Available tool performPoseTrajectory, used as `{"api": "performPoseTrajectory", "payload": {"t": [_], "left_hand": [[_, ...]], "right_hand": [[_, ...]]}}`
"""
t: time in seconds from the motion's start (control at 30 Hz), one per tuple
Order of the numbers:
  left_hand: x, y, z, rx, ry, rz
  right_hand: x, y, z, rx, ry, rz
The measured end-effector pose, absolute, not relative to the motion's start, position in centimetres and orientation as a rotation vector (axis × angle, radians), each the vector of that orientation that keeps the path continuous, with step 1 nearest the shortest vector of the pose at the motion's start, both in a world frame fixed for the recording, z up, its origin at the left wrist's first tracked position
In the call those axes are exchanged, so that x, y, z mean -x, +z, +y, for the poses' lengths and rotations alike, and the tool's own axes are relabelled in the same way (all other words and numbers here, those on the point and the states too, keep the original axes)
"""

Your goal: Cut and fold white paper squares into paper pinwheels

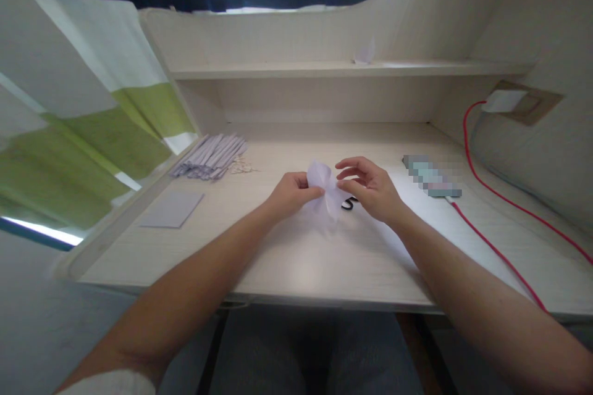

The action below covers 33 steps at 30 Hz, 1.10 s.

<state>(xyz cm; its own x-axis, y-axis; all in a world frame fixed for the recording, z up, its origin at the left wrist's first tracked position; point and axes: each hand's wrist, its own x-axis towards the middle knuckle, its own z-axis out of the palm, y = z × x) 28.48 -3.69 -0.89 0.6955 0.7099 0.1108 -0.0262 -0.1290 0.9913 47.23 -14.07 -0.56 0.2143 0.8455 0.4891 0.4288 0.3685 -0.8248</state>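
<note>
Over the middle of the desk, a pale lilac-white paper flower (pixel 326 197) is fanned out in thin, sheer-looking petals. My left hand (pixel 291 192) pinches it from the left, thumb across the front near its centre. On the other side my right hand (pixel 368 188) has its thumb and a finger closed at the petal edge, while the index finger is lifted apart. A black looped handle (pixel 349 203), perhaps of scissors, shows partly below the right hand; the rest of it is hidden behind the flower and hand.
To the left lie a pile of pleated paper strips (pixel 210 156), thin pale ties (pixel 241 165) and a flat square paper stack (pixel 172 210). At right, a blurred-out phone (pixel 430 176) joins a red cable (pixel 498 253). A charger (pixel 504 100) sits in the wall socket. A shelf (pixel 287 69) spans the back.
</note>
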Motion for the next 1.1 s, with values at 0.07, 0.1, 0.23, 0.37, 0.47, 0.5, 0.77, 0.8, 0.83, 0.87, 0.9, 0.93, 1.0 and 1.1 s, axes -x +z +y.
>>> {"api": "performPoseTrajectory", "payload": {"t": [0.07,0.1,0.23,0.37,0.47,0.5,0.77,0.8,0.83,0.87,0.9,0.93,1.0,1.1], "left_hand": [[-28.4,-1.1,-3.6,-1.618,0.615,0.559],[-28.3,-1.3,-3.5,-1.634,0.571,0.543],[-28.2,-1.8,-3.3,-1.65,0.401,0.447],[-28.2,-2.0,-3.2,-1.629,0.375,0.414],[-28.3,-2.0,-3.0,-1.633,0.401,0.448],[-28.3,-2.0,-2.9,-1.633,0.409,0.456],[-28.4,-1.5,-3.1,-1.568,0.508,0.531],[-28.4,-1.5,-3.1,-1.573,0.519,0.55],[-28.4,-1.5,-3.1,-1.589,0.528,0.572],[-28.4,-1.5,-3.0,-1.611,0.537,0.601],[-28.5,-1.6,-3.0,-1.635,0.548,0.635],[-28.5,-1.6,-2.9,-1.654,0.559,0.67],[-28.5,-1.8,-2.7,-1.673,0.573,0.714],[-28.6,-1.8,-2.7,-1.681,0.58,0.723]], "right_hand": [[-47.0,-0.4,-14.0,1.204,0.593,-1.332],[-46.9,-0.3,-13.9,1.193,0.666,-1.297],[-46.8,0.1,-13.9,1.281,0.893,-1.157],[-46.8,0.0,-13.8,1.336,1.0,-1.131],[-46.8,0.0,-13.7,1.336,0.966,-1.061],[-46.8,0.0,-13.7,1.337,0.947,-1.033],[-46.8,0.2,-13.5,1.295,0.814,-1.03],[-46.9,0.1,-13.5,1.294,0.782,-1.04],[-47.0,0.1,-13.5,1.299,0.743,-1.053],[-47.1,0.0,-13.4,1.307,0.703,-1.069],[-47.2,0.0,-13.4,1.314,0.659,-1.087],[-47.3,-0.2,-13.5,1.318,0.614,-1.109],[-47.4,-0.4,-13.6,1.316,0.515,-1.181],[-47.2,-0.6,-14.0,1.291,0.328,-1.352]]}}
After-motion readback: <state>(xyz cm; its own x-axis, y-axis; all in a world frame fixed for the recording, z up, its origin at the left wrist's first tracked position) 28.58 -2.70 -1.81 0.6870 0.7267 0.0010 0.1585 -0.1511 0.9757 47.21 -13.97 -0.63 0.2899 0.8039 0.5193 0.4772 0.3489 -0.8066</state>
